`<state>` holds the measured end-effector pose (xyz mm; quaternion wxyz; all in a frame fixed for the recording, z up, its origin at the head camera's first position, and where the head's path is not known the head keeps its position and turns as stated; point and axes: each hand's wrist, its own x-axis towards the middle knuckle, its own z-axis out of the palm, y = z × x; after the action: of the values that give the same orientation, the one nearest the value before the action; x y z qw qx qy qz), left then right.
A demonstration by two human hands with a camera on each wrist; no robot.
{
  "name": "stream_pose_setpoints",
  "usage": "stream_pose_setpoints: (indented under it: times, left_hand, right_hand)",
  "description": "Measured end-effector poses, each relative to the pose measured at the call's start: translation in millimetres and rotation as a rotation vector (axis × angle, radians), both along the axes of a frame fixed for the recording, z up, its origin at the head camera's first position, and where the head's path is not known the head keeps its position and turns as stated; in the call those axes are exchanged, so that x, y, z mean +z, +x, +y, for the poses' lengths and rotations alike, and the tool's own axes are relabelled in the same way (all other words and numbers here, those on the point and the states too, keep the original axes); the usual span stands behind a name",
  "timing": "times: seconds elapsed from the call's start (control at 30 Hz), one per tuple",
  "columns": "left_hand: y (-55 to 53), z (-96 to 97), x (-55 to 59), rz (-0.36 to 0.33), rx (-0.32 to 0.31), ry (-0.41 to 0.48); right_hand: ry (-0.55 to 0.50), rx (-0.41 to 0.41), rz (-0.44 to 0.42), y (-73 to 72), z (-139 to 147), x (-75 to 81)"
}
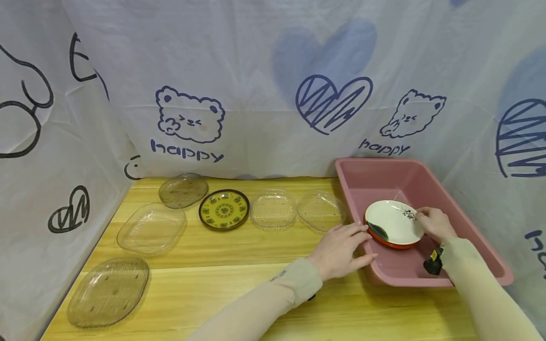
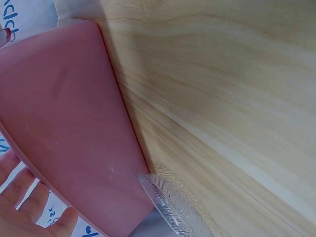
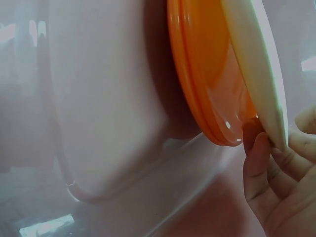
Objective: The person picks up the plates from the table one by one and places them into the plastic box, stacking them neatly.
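My right hand point(image 1: 436, 224) pinches the right rim of a white plate point(image 1: 393, 221) decorated with a green leaf and a dark floral sprig. Beneath the plate, orange-red dishes point(image 3: 190, 74) lie in a pink tub point(image 1: 465, 226). The right wrist view shows the white plate point(image 3: 261, 64) tilted up off the orange ones, with fingers on both sides of its edge. My left hand point(image 1: 340, 250) is at the tub's left rim, its fingers loosely extended. In the left wrist view, those fingers point(image 2: 33, 201) appear just beyond the rim.
Left of the tub, a yellow patterned plate with a dark rim point(image 1: 224, 210) lies among several clear plates, including a ribbed one point(image 1: 273, 209) and another nearest the tub point(image 1: 321, 211). A large clear plate point(image 1: 109, 292) lies front left. A printed cloth point(image 1: 256, 94) hangs behind the wooden table point(image 1: 204, 284).
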<state>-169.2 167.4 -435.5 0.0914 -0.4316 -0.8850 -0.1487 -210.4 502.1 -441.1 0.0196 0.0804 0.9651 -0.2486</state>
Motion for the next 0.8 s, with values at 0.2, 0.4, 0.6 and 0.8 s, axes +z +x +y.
stream_pose_setpoints:
  times: [0.2, 0.4, 0.6, 0.8]
  left_hand:
    - [0.7, -0.8, 0.8, 0.010, -0.001, 0.007]
    - [0.1, -0.6, -0.2, 0.011, -0.001, 0.004]
    - [-0.9, 0.1, -1.6, 0.015, -0.003, 0.004]
    - [-0.6, -0.4, -0.9, 0.016, -0.007, 0.011]
  right_hand:
    - [0.015, -0.004, 0.003, -0.3, 1.3, -1.1]
    - [0.017, -0.006, -0.013, 1.0, 0.3, -0.5]
    - [0.029, -0.007, 0.006, 1.5, -0.1, -1.1]
    - [0.047, -0.026, 0.026, 0.2, 1.9, -3.8]
